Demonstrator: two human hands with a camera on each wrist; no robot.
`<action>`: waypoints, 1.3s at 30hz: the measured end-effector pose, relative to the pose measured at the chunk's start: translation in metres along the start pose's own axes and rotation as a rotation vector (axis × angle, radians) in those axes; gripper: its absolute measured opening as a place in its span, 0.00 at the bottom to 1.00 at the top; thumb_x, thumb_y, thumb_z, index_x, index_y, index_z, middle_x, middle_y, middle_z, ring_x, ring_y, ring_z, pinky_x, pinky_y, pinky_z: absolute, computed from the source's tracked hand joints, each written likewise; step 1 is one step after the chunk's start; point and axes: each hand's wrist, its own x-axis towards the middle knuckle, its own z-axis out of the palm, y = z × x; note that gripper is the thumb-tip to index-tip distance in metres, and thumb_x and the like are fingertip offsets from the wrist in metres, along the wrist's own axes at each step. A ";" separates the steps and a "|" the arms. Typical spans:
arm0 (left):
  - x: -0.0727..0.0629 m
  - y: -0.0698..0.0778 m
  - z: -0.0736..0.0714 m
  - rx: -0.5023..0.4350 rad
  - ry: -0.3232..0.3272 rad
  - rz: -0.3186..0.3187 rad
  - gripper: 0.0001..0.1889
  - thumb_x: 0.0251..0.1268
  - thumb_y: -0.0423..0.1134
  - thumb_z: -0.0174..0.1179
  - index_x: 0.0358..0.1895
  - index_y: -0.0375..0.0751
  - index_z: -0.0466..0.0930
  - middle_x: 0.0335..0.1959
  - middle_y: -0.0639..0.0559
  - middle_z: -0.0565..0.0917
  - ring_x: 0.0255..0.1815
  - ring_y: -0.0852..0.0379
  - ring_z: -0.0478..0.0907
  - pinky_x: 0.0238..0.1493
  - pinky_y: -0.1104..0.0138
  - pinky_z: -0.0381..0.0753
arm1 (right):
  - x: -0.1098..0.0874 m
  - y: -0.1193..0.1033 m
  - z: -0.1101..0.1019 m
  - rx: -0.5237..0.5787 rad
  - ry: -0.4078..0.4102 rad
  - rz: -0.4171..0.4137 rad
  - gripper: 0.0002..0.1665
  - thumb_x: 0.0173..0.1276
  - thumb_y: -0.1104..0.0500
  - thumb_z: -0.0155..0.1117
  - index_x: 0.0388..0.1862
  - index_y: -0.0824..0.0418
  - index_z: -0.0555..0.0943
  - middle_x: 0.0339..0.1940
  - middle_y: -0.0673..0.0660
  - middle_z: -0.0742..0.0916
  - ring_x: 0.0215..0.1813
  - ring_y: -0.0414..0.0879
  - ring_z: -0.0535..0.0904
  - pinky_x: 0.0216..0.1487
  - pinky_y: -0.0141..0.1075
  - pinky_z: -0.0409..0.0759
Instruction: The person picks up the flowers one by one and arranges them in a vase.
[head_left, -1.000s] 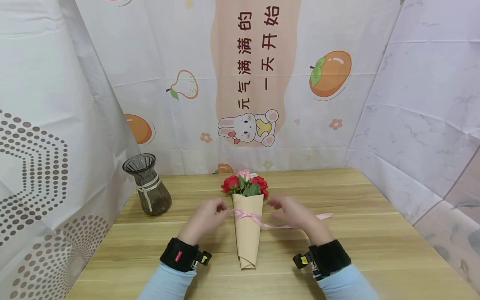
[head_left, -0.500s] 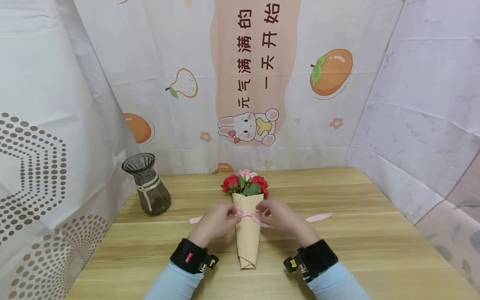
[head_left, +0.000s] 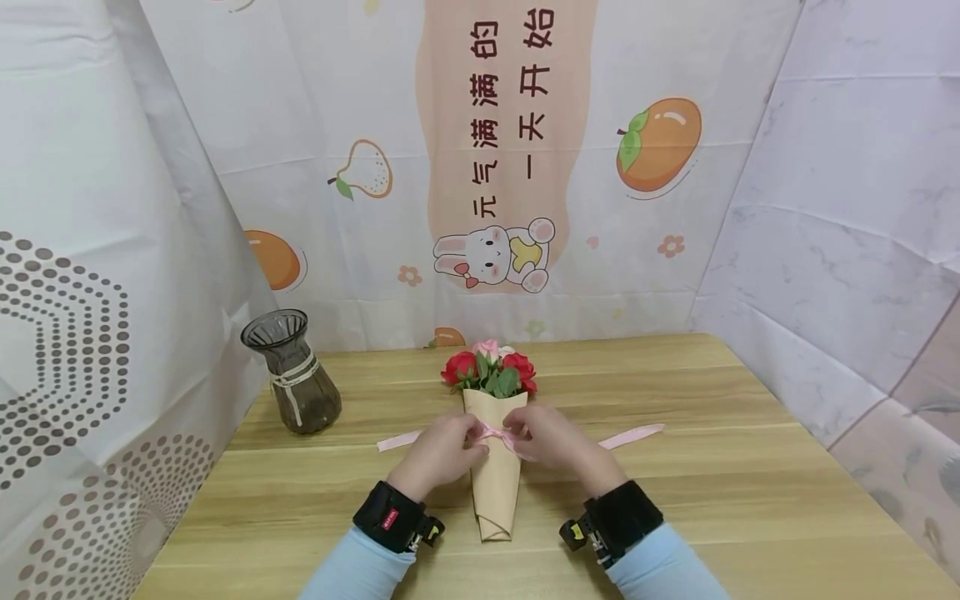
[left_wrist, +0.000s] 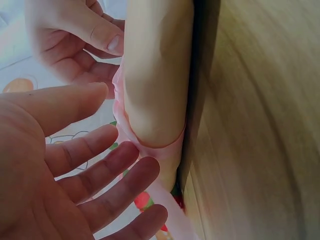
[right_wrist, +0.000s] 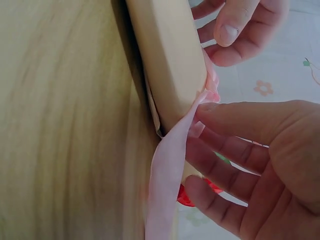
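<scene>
Where both of the person's hands meet, a wrapped bouquet (head_left: 495, 483) lies flat on the middle of the bench (head_left: 750, 500), blooms to the far edge and narrow folded tip toward the person, presumably so the ribbon (right_wrist: 172, 155) at its waist faces up within easy reach. That pink band circles the paper cone, likely holding its overlap together, and its loose tails run out to either side.

From the cone's wide mouth rise red roses (head_left: 459, 367), a pink rose (head_left: 487, 349), a white bloom partly hidden behind, and green leaves (head_left: 507, 382); the paper hides their stems from me.

The left grip (head_left: 442, 450) is loose, its fingers spread and fingertips just at the ribbon. The right grip (head_left: 551, 435) lays its thumb beside the knot, fingers bent behind; whether it pinches the ribbon I can't tell. Coming from opposite sides, they seem set to work the bow evenly.

Well apart, toward the back left, stands a smoky glass vase (head_left: 311, 400) with twine (head_left: 296, 372) round its neck. No stem shows above its rim.
</scene>
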 end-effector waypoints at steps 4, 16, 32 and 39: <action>0.002 -0.001 0.003 0.014 -0.002 -0.005 0.11 0.67 0.40 0.68 0.48 0.40 0.84 0.37 0.54 0.77 0.35 0.58 0.74 0.38 0.65 0.77 | 0.001 0.000 0.002 -0.006 -0.002 -0.008 0.13 0.66 0.67 0.71 0.49 0.63 0.85 0.36 0.51 0.86 0.38 0.45 0.79 0.40 0.40 0.81; 0.003 0.003 0.008 0.024 -0.018 0.004 0.09 0.67 0.36 0.66 0.48 0.40 0.85 0.38 0.54 0.76 0.35 0.59 0.73 0.37 0.67 0.76 | 0.003 -0.003 0.006 -0.003 -0.011 0.016 0.06 0.67 0.65 0.71 0.42 0.59 0.86 0.28 0.47 0.83 0.30 0.41 0.76 0.34 0.36 0.78; 0.004 0.004 0.012 0.058 -0.027 0.075 0.01 0.68 0.35 0.64 0.38 0.43 0.85 0.31 0.59 0.73 0.31 0.61 0.71 0.33 0.68 0.73 | 0.001 -0.008 0.006 0.020 -0.037 -0.004 0.02 0.68 0.61 0.71 0.35 0.57 0.86 0.24 0.43 0.80 0.27 0.39 0.74 0.29 0.33 0.74; 0.004 0.004 0.009 0.034 -0.039 0.071 0.03 0.70 0.35 0.64 0.35 0.45 0.83 0.28 0.58 0.74 0.29 0.60 0.71 0.31 0.68 0.73 | -0.001 -0.008 0.004 0.029 -0.024 -0.016 0.05 0.68 0.62 0.70 0.33 0.54 0.84 0.23 0.43 0.80 0.27 0.39 0.73 0.29 0.34 0.73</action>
